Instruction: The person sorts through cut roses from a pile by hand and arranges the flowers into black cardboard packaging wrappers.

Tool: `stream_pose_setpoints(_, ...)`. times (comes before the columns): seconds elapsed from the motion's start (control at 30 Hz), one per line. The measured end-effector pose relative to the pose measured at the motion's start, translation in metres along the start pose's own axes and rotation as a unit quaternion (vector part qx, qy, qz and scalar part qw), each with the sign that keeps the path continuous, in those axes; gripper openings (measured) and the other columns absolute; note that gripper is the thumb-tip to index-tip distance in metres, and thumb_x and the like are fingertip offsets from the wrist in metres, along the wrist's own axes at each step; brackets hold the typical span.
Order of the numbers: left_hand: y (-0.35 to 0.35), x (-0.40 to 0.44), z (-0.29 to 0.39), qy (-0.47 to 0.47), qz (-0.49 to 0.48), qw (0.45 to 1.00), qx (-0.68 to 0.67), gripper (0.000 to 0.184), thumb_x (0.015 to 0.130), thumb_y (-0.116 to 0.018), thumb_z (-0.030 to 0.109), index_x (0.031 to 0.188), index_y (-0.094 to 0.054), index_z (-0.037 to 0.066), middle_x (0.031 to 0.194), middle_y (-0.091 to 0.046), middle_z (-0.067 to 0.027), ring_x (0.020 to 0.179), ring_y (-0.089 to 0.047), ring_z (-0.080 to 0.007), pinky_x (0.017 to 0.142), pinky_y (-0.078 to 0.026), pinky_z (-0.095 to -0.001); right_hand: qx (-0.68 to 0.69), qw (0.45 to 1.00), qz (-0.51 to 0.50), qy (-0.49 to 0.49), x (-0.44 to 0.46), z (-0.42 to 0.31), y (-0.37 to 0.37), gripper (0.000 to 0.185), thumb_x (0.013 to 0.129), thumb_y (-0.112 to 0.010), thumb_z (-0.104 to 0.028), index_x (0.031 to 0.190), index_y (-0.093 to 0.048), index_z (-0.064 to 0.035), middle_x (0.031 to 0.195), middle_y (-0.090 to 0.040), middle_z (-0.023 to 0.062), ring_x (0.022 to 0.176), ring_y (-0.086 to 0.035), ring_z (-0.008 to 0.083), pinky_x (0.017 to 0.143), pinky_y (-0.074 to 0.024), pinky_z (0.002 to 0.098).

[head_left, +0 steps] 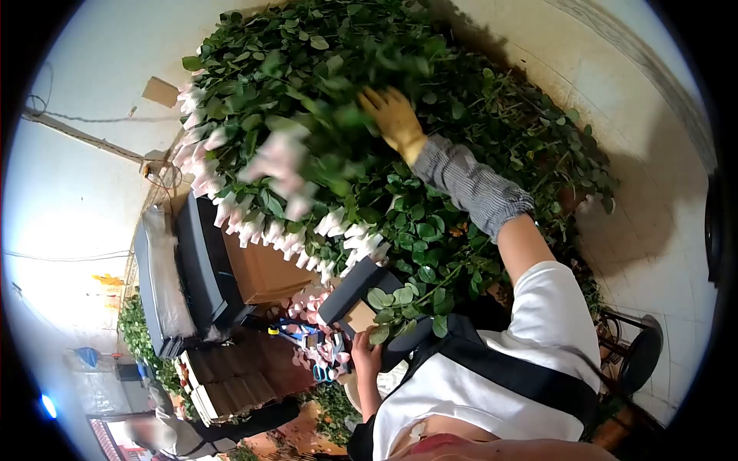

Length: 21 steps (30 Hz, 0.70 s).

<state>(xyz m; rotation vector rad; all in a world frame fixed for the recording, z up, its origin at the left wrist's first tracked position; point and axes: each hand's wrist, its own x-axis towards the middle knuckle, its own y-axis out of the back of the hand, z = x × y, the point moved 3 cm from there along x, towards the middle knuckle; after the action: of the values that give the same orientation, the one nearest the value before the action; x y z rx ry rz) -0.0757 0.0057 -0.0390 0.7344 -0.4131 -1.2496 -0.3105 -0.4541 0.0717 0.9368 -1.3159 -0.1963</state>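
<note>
My right hand (pixel 396 127), in a yellow glove below a grey patterned sleeve, has its fingers apart over a large heap of leafy green stems (pixel 461 100). Beside its fingertips, leaves and pale pink flower heads (pixel 284 165) are blurred by motion. More pale heads in white sleeves (pixel 269 234) line the heap's left edge. Close to my body, my bare left hand (pixel 366 353) is closed by a leafy sprig (pixel 419 303), a dark block (pixel 357 288) and a brown piece (pixel 359 319); what its fingers grip is unclear.
Dark boxes (pixel 204 261) and an open cardboard box (pixel 265 269) stand at left. Nearer lie stacked brown sheets (pixel 231 384), blue-handled scissors (pixel 320 372) and pink petals (pixel 307 307). Another person (pixel 181 430) is at lower left. A black stool (pixel 642 357) stands at right.
</note>
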Motion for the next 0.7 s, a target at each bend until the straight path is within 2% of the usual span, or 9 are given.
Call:
stream_pose_setpoints(0.1,-0.002,0.002,-0.008,-0.015,0.005,1.000,0.004,0.043,0.073,-0.065,-0.002,0.115,-0.067,0.005,0.106,-0.064,-0.0148,0.095,-0.064,-0.0328,0.083,-0.051,-0.0365,-0.018,0.969,-0.244,-0.004,-0.060,0.006,-0.034,0.037,0.087,-0.059,-0.015,0.123,-0.061,-0.0084,0.128,-0.060,0.0126,0.117,-0.058,0.0285,0.100,-0.0444,0.0429)
stream_pose_setpoints(0.13,-0.003,0.003,-0.007,-0.033,0.010,0.999,0.017,0.043,0.073,-0.065,-0.003,0.115,-0.067,0.005,0.106,-0.064,-0.0147,0.094,-0.064,-0.0323,0.083,-0.051,-0.0359,-0.022,0.969,-0.245,-0.007,-0.065,0.007,-0.022,0.037,0.087,-0.059,-0.015,0.123,-0.061,-0.0084,0.128,-0.060,0.0126,0.117,-0.058,0.0285,0.100,-0.0444,0.0429)
stream_pose_setpoints(0.2,-0.003,0.003,-0.005,-0.029,0.001,0.999,0.015,0.043,0.073,-0.066,-0.002,0.115,-0.067,0.005,0.106,-0.064,-0.0147,0.094,-0.064,-0.0320,0.083,-0.051,-0.0356,0.076,0.978,-0.194,0.009,-0.073,0.007,0.010,0.021,0.088,-0.059,-0.019,0.105,-0.066,-0.0075,0.105,-0.068,0.0111,0.100,-0.065,0.0284,0.088,-0.0501,0.0439)
stream_pose_setpoints(0.33,-0.001,0.005,-0.004,-0.020,-0.013,1.000,0.009,0.042,0.074,-0.067,-0.002,0.116,-0.067,0.004,0.104,-0.063,-0.0148,0.093,-0.064,-0.0313,0.082,-0.051,-0.0348,0.082,0.972,-0.219,-0.033,-0.053,-0.006,0.074,0.014,0.086,-0.061,-0.020,0.087,-0.068,-0.0075,0.076,-0.068,0.0097,0.076,-0.067,0.0302,0.073,-0.0533,0.0450)
stream_pose_setpoints(0.43,0.000,0.003,0.002,-0.008,-0.018,1.000,-0.011,0.040,0.076,-0.066,-0.003,0.115,-0.067,0.003,0.105,-0.063,-0.0149,0.095,-0.064,-0.0310,0.083,-0.050,-0.0347,0.074,0.990,-0.119,0.030,-0.040,-0.011,0.090,0.033,0.092,-0.056,-0.020,0.124,-0.060,-0.0126,0.108,-0.068,0.0102,0.103,-0.063,0.0266,0.093,-0.0490,0.0401)
stream_pose_setpoints(0.5,0.000,0.004,0.001,-0.034,-0.005,0.999,-0.001,0.039,0.076,-0.066,-0.003,0.115,-0.067,0.003,0.105,-0.063,-0.0152,0.096,-0.064,-0.0321,0.085,-0.050,-0.0356,-0.030,0.997,-0.002,0.073,-0.047,0.005,0.052,0.043,0.097,-0.045,-0.016,0.139,-0.050,-0.0156,0.134,-0.059,0.0106,0.127,-0.052,0.0254,0.111,-0.0369,0.0376)
stream_pose_setpoints(0.53,0.000,0.004,0.000,-0.029,-0.005,1.000,0.004,0.038,0.077,-0.066,-0.002,0.115,-0.067,0.003,0.105,-0.063,-0.0155,0.097,-0.064,-0.0330,0.087,-0.050,-0.0361,-0.047,0.989,-0.135,0.026,-0.052,0.013,0.035,0.046,0.098,-0.039,-0.014,0.144,-0.045,-0.0159,0.143,-0.052,0.0100,0.136,-0.045,0.0246,0.119,-0.0264,0.0366)
stream_pose_setpoints(0.6,0.000,0.000,0.000,-0.031,-0.004,0.999,0.006,0.038,0.077,-0.066,-0.002,0.114,-0.067,0.003,0.104,-0.063,-0.0158,0.098,-0.064,-0.0334,0.087,-0.050,-0.0363,-0.072,0.983,-0.171,0.002,-0.101,0.030,-0.030,0.043,0.093,-0.047,-0.013,0.135,-0.053,-0.0137,0.131,-0.060,0.0081,0.128,-0.051,0.0250,0.112,-0.0346,0.0384)
stream_pose_setpoints(0.7,0.001,0.003,0.001,-0.029,0.005,1.000,0.008,0.038,0.076,-0.065,-0.002,0.114,-0.067,0.002,0.104,-0.063,-0.0158,0.098,-0.064,-0.0344,0.088,-0.049,-0.0362,-0.048,0.975,-0.205,-0.075,-0.136,0.014,-0.011,0.034,0.080,-0.062,-0.012,0.114,-0.065,-0.0126,0.109,-0.066,0.0060,0.111,-0.058,0.0262,0.101,-0.0420,0.0370)
